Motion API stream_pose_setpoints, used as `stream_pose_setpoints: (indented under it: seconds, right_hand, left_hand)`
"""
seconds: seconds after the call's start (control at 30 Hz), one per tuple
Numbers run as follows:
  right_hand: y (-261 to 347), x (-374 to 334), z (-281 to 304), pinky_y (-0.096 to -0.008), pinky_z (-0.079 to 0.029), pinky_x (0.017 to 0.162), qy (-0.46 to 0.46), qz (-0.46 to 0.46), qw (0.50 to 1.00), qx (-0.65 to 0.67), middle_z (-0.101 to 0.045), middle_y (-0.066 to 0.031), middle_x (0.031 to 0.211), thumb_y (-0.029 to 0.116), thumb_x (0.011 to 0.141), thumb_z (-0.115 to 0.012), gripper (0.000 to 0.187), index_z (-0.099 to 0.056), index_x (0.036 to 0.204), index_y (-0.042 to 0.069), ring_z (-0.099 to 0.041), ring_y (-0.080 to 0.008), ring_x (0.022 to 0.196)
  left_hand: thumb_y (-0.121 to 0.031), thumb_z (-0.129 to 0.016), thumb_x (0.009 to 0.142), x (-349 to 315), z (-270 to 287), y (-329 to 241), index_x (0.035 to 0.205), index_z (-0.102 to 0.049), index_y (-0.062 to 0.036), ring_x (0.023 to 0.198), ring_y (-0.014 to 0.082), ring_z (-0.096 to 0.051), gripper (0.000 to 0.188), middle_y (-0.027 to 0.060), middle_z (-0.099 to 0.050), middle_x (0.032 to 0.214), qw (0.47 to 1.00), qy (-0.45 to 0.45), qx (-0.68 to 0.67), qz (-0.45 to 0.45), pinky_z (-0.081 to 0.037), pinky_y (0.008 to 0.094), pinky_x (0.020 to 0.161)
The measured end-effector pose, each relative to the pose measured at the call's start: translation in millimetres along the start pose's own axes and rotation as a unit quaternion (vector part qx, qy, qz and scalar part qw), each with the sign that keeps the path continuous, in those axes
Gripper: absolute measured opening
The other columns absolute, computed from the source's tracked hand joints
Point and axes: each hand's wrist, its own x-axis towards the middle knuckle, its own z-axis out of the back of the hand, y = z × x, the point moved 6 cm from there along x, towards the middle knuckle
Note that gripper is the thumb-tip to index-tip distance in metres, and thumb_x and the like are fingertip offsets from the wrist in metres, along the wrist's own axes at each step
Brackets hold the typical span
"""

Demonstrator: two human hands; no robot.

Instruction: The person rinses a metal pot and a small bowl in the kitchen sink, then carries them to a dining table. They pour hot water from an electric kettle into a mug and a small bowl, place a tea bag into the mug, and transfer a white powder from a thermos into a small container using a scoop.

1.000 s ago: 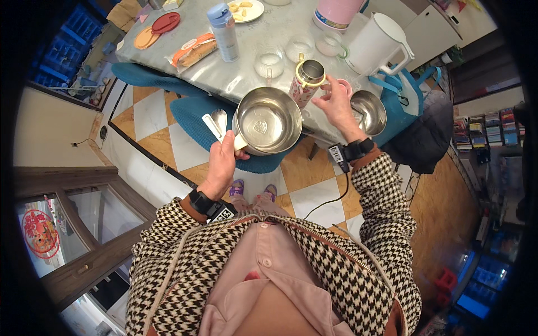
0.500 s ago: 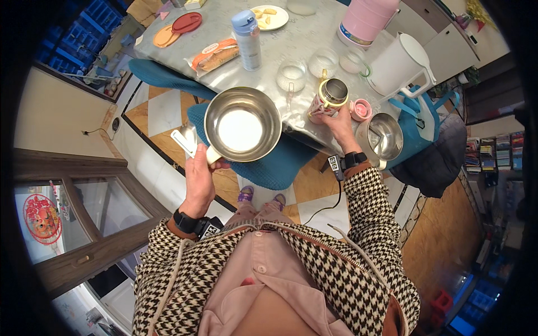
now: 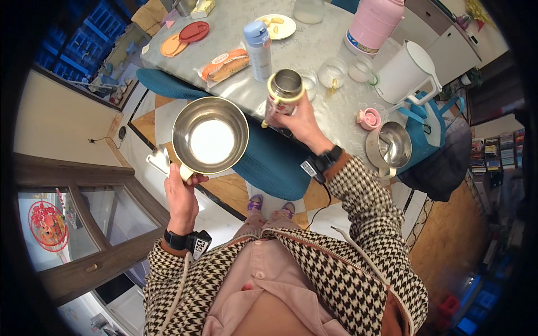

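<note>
My left hand [image 3: 182, 199] grips the handle of a round steel bowl [image 3: 238, 134], held over the teal chair beside the table. Its inside looks bright, and I cannot tell whether it holds anything. A white-handled item [image 3: 158, 162], its kind unclear, sticks out by the same hand. My right hand [image 3: 307, 126] is wrapped round a lidless insulated bottle [image 3: 284, 89] with a pale yellow rim and steel mouth. The bottle is nearly upright at the table's edge, right of the bowl. On the table's right lies a pink bottle cap [image 3: 369, 119].
Another steel bowl [image 3: 400, 151] with a utensil inside stands near a blue bag [image 3: 426, 134]. On the table [image 3: 302, 47] are a white kettle [image 3: 403, 73], glass cups [image 3: 333, 73], a pink flask [image 3: 372, 25], a blue bottle [image 3: 258, 53] and packaged bread [image 3: 226, 66]. A teal chair [image 3: 280, 168] is below.
My right hand has carried the insulated bottle left, away from the pink cap and toward the bowl. The bowl in my left hand has shifted left and slightly nearer to me.
</note>
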Motion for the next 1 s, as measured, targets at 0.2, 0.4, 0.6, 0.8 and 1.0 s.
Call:
stream_pose_setpoints:
  seconds: [0.2,0.4,0.6,0.8,1.0]
  right_hand:
    - [-35,61,-40,-0.0384,-0.053,0.091,-0.075,0.006,0.997,-0.028,-0.063,-0.0157,0.115,0.017,0.072,-0.088,0.075,-0.042,0.129,0.002,-0.065,-0.0268,0.106]
    - [-64,65,-41,-0.0400,-0.052,0.095,-0.083,-0.047,0.991,-0.091,-0.061,-0.0198,0.124,0.017,0.072,-0.087,0.082,-0.037,0.135,0.001,-0.064,-0.0316,0.113]
    - [-41,46,-31,-0.0449,-0.050,0.099,-0.047,-0.084,0.987,-0.129,-0.059,-0.0281,0.125,0.006,0.077,-0.076,0.090,-0.022,0.148,-0.005,-0.060,-0.0417,0.117]
    - [-31,-22,33,-0.0440,-0.051,0.098,-0.051,-0.087,0.994,-0.047,-0.057,-0.0323,0.131,0.008,0.086,-0.067,0.074,-0.032,0.149,-0.003,-0.061,-0.0407,0.118]
    - [-52,-169,160,-0.0332,-0.056,0.083,-0.166,-0.210,0.963,0.025,-0.067,-0.0187,0.119,0.006,0.091,-0.061,0.048,-0.050,0.137,-0.002,-0.069,-0.0215,0.096]
  left_hand:
    - [-0.033,-0.035,0.110,0,9,-18,0.093,-0.055,-0.0062,0.064,0.0101,-0.051,0.038,-0.0013,-0.047,0.070,1.000,0.004,-0.022,-0.012,-0.059,0.0383,0.070]
    - [-0.035,-0.034,0.111,3,-6,-22,0.094,-0.055,-0.0055,0.065,0.0116,-0.053,0.040,-0.0002,-0.048,0.071,0.999,0.034,0.010,-0.022,-0.060,0.0391,0.073]
    - [-0.035,-0.033,0.111,10,-39,-28,0.092,-0.053,-0.0064,0.066,0.0119,-0.053,0.040,0.0001,-0.049,0.071,0.998,0.067,-0.009,-0.017,-0.060,0.0397,0.074]
    - [-0.035,-0.030,0.111,8,-104,-11,0.099,-0.054,-0.0052,0.067,0.0105,-0.052,0.041,-0.0007,-0.049,0.073,0.989,0.149,-0.008,0.023,-0.061,0.0400,0.075]
    - [-0.037,-0.036,0.109,11,-204,48,0.097,-0.061,0.0011,0.074,0.0171,-0.063,0.047,0.0083,-0.063,0.083,0.960,0.244,0.011,0.140,-0.060,0.0371,0.071]
